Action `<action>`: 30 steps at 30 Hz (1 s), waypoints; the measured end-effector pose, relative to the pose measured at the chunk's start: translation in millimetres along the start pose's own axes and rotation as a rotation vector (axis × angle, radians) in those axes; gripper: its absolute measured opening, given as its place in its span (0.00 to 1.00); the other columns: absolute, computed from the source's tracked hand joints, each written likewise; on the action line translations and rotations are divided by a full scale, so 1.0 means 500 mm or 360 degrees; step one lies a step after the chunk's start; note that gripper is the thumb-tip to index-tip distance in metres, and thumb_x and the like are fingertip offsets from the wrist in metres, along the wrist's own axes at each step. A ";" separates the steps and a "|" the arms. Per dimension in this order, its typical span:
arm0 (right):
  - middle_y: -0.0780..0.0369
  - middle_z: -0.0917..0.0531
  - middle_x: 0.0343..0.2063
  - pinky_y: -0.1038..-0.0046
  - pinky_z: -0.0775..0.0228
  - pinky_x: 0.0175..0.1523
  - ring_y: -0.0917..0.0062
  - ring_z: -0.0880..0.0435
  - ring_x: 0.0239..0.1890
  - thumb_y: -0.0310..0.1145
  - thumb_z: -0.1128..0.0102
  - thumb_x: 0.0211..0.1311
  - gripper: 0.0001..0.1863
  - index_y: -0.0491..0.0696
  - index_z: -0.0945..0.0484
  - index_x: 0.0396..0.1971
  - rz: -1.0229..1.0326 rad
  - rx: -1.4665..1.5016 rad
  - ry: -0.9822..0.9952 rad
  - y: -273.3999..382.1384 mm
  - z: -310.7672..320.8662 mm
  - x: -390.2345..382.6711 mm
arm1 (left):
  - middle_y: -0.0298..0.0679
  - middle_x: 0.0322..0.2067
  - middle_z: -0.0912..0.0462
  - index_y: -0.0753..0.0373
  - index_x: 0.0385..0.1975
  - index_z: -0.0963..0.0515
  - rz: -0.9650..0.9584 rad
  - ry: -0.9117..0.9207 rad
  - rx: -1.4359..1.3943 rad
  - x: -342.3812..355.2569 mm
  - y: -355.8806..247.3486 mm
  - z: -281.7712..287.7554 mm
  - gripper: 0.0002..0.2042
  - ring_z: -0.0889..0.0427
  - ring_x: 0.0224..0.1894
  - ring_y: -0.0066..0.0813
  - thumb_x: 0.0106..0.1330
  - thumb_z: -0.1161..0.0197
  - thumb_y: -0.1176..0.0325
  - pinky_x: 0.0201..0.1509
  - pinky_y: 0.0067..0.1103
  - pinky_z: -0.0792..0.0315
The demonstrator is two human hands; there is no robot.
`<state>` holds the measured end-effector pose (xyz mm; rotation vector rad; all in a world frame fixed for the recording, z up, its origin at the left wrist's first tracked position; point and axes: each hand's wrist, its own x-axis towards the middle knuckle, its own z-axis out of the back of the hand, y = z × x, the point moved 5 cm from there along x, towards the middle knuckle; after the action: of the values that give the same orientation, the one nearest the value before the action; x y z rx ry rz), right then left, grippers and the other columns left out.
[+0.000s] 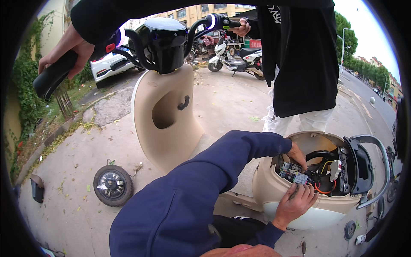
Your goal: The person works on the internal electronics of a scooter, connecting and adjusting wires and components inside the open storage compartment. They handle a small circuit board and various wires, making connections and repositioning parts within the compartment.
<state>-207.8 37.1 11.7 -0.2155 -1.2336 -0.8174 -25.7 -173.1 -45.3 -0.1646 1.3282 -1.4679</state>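
Reaching into a scooter's (274, 188) open seat bay.
Left hand (296, 155) curls among wires (319, 188); right hand (295, 201) grips a small grey box (300, 178).

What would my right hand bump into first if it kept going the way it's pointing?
Probably the small grey control box among the wires: the right hand points up into the scooter's open compartment. Depth is unclear.

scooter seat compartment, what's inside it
Inside the open compartment: tangled wires, orange and yellow among them, and a small grey module. Both hands reach in; they cover what lies beneath.
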 end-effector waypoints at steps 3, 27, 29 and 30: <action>0.58 0.20 0.38 0.46 0.41 0.70 0.59 0.23 0.53 0.34 0.39 0.68 0.08 0.45 0.22 0.37 -0.0003 -0.0011 -0.0002 -0.002 0.002 -0.001 | 0.38 0.31 0.11 0.65 0.39 0.14 0.0006 -0.0002 0.0024 -0.012 -0.019 -0.009 0.16 0.14 0.27 0.26 0.60 0.30 0.58 0.32 0.23 0.19; 0.55 0.20 0.40 0.44 0.42 0.69 0.56 0.23 0.54 0.33 0.38 0.66 0.09 0.43 0.22 0.38 0.0095 -0.0049 0.0012 0.002 0.015 0.015 | 0.35 0.35 0.11 0.64 0.42 0.14 -0.0101 0.0032 0.0128 -0.003 -0.018 -0.003 0.18 0.15 0.31 0.23 0.64 0.33 0.54 0.36 0.23 0.21; 0.55 0.20 0.40 0.45 0.42 0.69 0.56 0.23 0.55 0.33 0.38 0.65 0.09 0.43 0.22 0.39 0.0107 -0.0124 -0.0010 -0.014 0.028 0.019 | 0.34 0.35 0.11 0.64 0.43 0.14 -0.0156 0.0159 0.0057 0.017 -0.049 -0.016 0.18 0.15 0.31 0.22 0.65 0.34 0.54 0.37 0.23 0.21; 0.55 0.20 0.41 0.46 0.42 0.70 0.56 0.23 0.55 0.32 0.37 0.64 0.09 0.43 0.21 0.39 0.0088 -0.0140 -0.0020 -0.022 0.031 0.018 | 0.33 0.34 0.11 0.65 0.43 0.15 -0.0089 0.0158 0.0108 0.022 -0.062 -0.019 0.19 0.16 0.32 0.20 0.65 0.33 0.54 0.39 0.23 0.22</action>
<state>-225.7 34.2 22.5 -0.3250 -1.1994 -0.8242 -55.2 -182.6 -30.9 -0.0862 1.3609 -1.5837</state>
